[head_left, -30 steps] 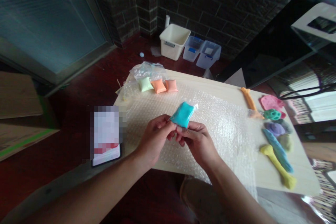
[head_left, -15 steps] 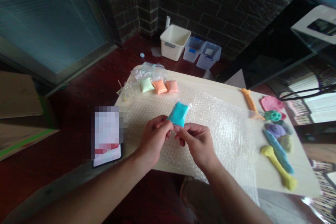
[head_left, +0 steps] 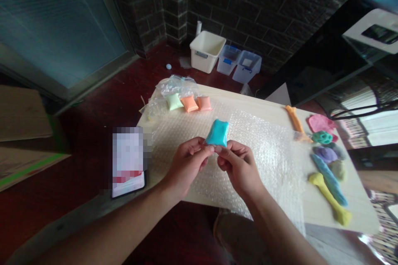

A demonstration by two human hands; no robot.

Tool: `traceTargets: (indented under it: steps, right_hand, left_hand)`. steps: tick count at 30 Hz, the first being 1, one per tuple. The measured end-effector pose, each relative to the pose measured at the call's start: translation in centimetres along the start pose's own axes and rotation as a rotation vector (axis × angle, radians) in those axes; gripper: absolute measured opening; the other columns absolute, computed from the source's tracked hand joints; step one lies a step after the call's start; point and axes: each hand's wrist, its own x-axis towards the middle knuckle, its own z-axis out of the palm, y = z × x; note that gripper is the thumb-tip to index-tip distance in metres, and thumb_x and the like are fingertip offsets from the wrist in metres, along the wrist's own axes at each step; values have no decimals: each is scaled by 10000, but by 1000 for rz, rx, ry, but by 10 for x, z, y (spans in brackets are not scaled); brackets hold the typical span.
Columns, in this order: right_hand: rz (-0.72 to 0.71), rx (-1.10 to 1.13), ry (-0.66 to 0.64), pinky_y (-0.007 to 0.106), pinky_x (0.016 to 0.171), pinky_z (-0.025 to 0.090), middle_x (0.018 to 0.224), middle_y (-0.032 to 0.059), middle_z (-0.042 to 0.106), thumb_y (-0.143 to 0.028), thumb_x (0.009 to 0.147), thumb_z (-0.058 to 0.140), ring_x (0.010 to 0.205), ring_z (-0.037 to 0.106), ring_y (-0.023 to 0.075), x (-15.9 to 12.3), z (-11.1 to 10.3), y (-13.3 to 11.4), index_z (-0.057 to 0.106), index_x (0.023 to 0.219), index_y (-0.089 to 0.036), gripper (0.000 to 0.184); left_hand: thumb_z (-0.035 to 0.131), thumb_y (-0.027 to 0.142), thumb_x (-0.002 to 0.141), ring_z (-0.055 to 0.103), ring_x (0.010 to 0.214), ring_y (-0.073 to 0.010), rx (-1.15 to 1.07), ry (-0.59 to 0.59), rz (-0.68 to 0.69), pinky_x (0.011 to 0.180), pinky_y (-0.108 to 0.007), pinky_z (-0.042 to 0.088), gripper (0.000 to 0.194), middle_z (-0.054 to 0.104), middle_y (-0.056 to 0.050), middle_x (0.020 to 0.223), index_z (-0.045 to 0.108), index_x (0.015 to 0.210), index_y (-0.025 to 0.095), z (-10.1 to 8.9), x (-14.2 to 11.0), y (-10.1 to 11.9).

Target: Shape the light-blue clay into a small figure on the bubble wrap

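In the head view, the left hand (head_left: pixel 188 165) and right hand (head_left: pixel 239 165) pinch the lower edge of the turquoise packet (head_left: pixel 218 132) at the frame's centre, above bubble wrap (head_left: pixel 267 149); the left fingertips are partly hidden. Three pastel packets (head_left: pixel 189 103) lie upper left of it, and a yellow clay piece (head_left: pixel 330 198) lower right.

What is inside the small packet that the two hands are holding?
A bright blue filling shows through the packet. The left hand and right hand cover its near edge, so that part cannot be seen.
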Motion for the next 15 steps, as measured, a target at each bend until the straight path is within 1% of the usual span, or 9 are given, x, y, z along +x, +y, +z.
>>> traceTargets:
  steps: [1, 3, 6, 10, 15]
  right_hand:
    - [11, 39, -1, 266, 489, 272, 497, -32, 569, -313, 777, 866, 464, 414, 84, 1, -2, -3, 661, 593, -194, 301]
    - [29, 90, -5, 268, 490, 265, 486, -37, 552, -293, 766, 867, 459, 400, 80, 3, -6, -7, 641, 572, -193, 314]
    - [56, 110, -25, 271, 490, 261, 491, -34, 553, -297, 767, 869, 463, 405, 82, 2, -9, -10, 643, 565, -194, 320]
    - [69, 80, -34, 273, 497, 263, 497, -33, 557, -314, 774, 870, 475, 424, 87, 0, -11, -9, 680, 589, -194, 291]
    - [61, 71, -56, 274, 486, 250, 490, -39, 550, -301, 786, 855, 466, 409, 84, -1, -10, -10, 678, 593, -199, 282]
  left_hand:
    - [722, 399, 839, 459, 580, -120, 36, -39, 17, 548, -260, 323, 236, 536, 20, 625, 687, 758, 180, -2, 1, 3]
    - [706, 439, 882, 489, 607, -130, 103, -73, 65, 571, -267, 348, 281, 563, 6, 647, 733, 805, 170, -8, 3, 7]
    - [735, 428, 884, 498, 615, -130, 169, -90, 125, 585, -270, 355, 271, 577, 6, 652, 743, 809, 168, -13, 7, 10]
    - [750, 409, 881, 490, 615, -134, 208, -112, 140, 582, -274, 349, 241, 597, 0, 668, 758, 831, 173, -16, 6, 9]
    - [754, 359, 871, 491, 616, -138, 230, -99, 138, 600, -280, 355, 230, 561, 9, 620, 730, 724, 183, -15, 4, 11]
